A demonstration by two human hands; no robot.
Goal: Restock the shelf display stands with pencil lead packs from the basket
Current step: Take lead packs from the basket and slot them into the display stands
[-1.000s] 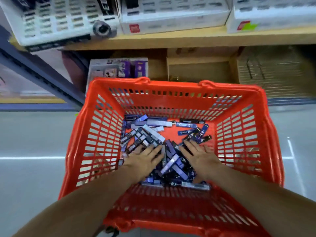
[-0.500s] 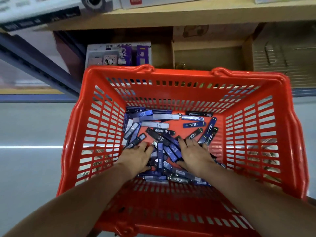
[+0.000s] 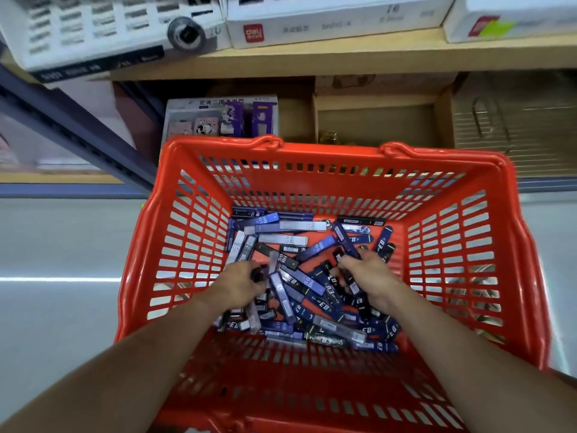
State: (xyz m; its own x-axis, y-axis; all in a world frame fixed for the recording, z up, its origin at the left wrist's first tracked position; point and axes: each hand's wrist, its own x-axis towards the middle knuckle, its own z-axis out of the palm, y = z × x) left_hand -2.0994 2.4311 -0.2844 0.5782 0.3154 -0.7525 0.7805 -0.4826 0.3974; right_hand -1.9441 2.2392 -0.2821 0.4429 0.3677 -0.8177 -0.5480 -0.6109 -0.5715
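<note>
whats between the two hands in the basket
In the head view, a loose heap of pencil lead packs fills the gap between the left hand and right hand, on the basket floor.

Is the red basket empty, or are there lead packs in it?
Not empty: many lead packs lie piled across the basket floor.

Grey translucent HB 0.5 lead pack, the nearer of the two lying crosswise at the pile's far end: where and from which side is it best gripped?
Likely from above, pinching its long edges at mid-length: the grey translucent lead pack lies flat atop the pile, long axis left to right, and is narrow enough for thumb and finger.
</note>
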